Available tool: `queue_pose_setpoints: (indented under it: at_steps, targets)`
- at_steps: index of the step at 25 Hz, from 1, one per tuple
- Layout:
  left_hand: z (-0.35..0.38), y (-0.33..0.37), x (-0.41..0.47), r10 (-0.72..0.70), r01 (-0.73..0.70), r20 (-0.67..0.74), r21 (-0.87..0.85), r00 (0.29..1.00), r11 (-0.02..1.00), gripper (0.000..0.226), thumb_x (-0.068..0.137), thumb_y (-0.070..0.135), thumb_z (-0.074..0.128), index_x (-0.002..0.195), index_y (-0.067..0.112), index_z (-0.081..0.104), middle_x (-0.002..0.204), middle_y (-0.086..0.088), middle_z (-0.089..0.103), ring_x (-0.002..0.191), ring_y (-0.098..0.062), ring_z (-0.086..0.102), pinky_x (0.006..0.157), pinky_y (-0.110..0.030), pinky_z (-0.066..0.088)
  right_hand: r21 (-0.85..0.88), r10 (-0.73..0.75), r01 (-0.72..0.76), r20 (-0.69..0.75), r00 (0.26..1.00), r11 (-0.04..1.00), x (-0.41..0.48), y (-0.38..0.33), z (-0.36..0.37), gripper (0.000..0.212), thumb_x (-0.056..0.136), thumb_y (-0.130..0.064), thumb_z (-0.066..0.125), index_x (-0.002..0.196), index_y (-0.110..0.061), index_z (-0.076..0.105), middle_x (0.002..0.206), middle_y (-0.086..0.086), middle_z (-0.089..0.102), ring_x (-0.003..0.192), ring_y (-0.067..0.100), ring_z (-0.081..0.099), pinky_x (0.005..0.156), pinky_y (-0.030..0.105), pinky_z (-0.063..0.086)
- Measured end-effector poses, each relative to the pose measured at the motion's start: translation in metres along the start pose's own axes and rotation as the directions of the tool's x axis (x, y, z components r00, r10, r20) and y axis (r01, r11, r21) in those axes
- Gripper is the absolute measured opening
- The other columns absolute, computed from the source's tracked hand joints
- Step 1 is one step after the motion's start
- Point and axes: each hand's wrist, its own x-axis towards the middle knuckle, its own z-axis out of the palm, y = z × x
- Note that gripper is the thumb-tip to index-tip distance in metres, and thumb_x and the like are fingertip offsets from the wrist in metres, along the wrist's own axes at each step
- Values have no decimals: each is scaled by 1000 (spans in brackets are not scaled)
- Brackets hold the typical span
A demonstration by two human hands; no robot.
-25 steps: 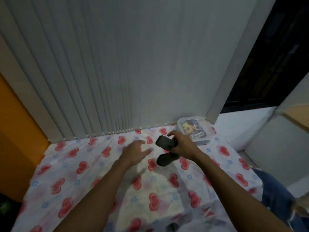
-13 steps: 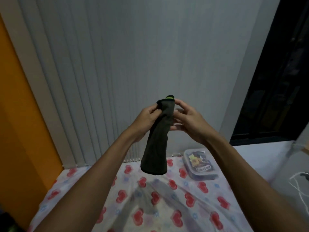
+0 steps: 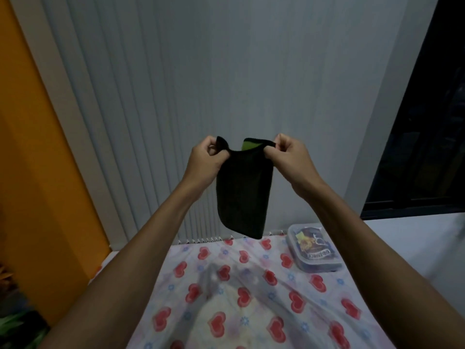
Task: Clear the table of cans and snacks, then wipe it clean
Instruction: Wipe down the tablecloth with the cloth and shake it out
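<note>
An orange wall [image 3: 37, 172] fills the far left, and pale vertical blinds [image 3: 176, 96] hang across the middle behind everything. The left hand [image 3: 206, 159] is raised in the air with its fingers pinched shut on the upper left corner of a dark cloth [image 3: 242, 192]. The cloth hangs down between the two hands, well above the table [image 3: 226, 298], and a bit of green shows at its top edge. The right hand [image 3: 292, 157] has its fingers clamped on the cloth's upper right corner. Below lies a tablecloth with red hearts, and at its far right corner sits a clear plastic box [image 3: 314, 248] holding a dark snack packet. A dark window [image 3: 427, 122] stands at the far right.
</note>
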Motion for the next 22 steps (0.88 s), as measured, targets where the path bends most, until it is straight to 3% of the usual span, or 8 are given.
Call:
queue_pose_setpoints:
  at_steps: [3,5,7,10,13,15,19,22]
  targets:
    - [-14,-10,-4,-29,25,47,79,998,997,17,93,6,61,102,20,64,90,-3,63,80,-16,60,72,-35,50,14,56,-58,82,995,998,-4,9,0,14,87,-10,64,87,-19,53,66,-4,50,65,14,50,63,32,45]
    - [-21,-18,-8,-45,32,96,134,994,990,27,93,2,59,109,21,69,93,-2,64,81,-15,59,74,-31,50,3,119,-124,248,961,992,-8,15,3,35,88,-9,65,118,-22,53,83,-2,58,76,15,61,68,30,52]
    - [-26,-25,-13,-48,25,121,185,992,983,29,93,-1,58,104,20,75,94,-3,70,84,-14,63,77,-28,51,-80,157,-138,365,918,987,-12,25,3,46,88,-10,68,129,-26,55,102,7,64,91,21,68,75,32,60]
    - [-38,-34,-19,-74,37,136,254,988,967,26,93,1,61,93,20,78,98,-4,76,92,-13,70,85,-26,55,-344,176,-33,395,902,938,-20,38,6,8,89,-22,72,90,-15,71,86,8,70,81,22,68,79,39,60]
    - [-53,-49,-23,-91,24,191,327,977,945,21,93,5,66,95,21,79,103,-3,75,98,-15,72,90,-26,57,-503,151,59,365,919,862,-29,58,7,32,87,-38,73,66,-18,59,79,4,67,77,16,62,75,37,51]
    - [-62,-61,-28,-129,37,247,347,960,937,19,92,4,69,96,20,80,104,-6,75,99,-18,73,91,-30,58,-502,195,58,436,878,863,-39,72,5,30,89,-39,71,70,-19,60,90,5,69,85,17,64,77,34,51]
    - [-79,-95,-49,-288,109,366,438,885,892,23,86,2,76,81,24,80,86,1,79,89,-16,74,86,-31,57,-620,403,99,614,679,778,-74,115,3,15,87,-25,73,87,-21,58,82,-8,61,75,12,59,64,22,40]
    - [-93,-127,-74,-423,190,435,484,795,854,13,83,3,80,83,16,81,86,-7,79,87,-26,74,81,-36,57,-650,444,113,625,642,752,-100,144,0,19,90,-29,70,80,-29,54,79,-11,57,73,6,54,66,23,40]
